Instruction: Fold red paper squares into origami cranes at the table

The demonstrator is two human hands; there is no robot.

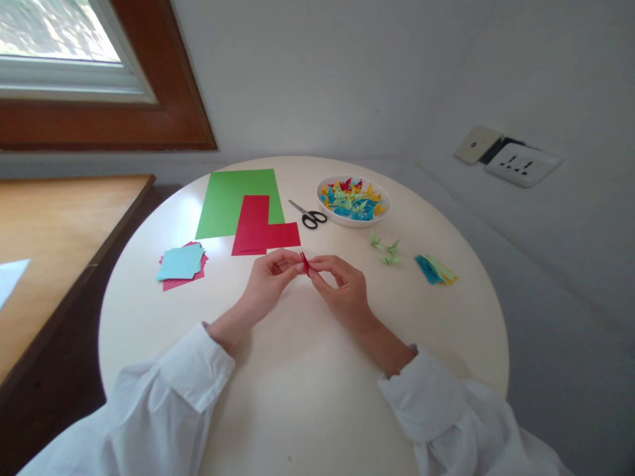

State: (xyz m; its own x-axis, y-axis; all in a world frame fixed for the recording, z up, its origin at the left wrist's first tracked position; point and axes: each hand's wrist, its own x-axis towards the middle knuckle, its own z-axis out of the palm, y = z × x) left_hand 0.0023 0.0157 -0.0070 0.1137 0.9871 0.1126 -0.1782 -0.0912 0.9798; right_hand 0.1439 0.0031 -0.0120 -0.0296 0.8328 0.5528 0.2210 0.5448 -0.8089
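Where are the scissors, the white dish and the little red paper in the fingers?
Scissors (307,213): head view, where blades meet handles.
White dish (348,222): head view, its near wall.
Little red paper (305,264): head view, about its middle.

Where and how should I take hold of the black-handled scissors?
Probably by the handle loops, coming from the near right: the scissors lie flat, loops toward that side, blades pointing far left. The right hand suits that approach, but its fingertips hold folded red paper, so it should be freed first.

Brown-framed window, white wall socket
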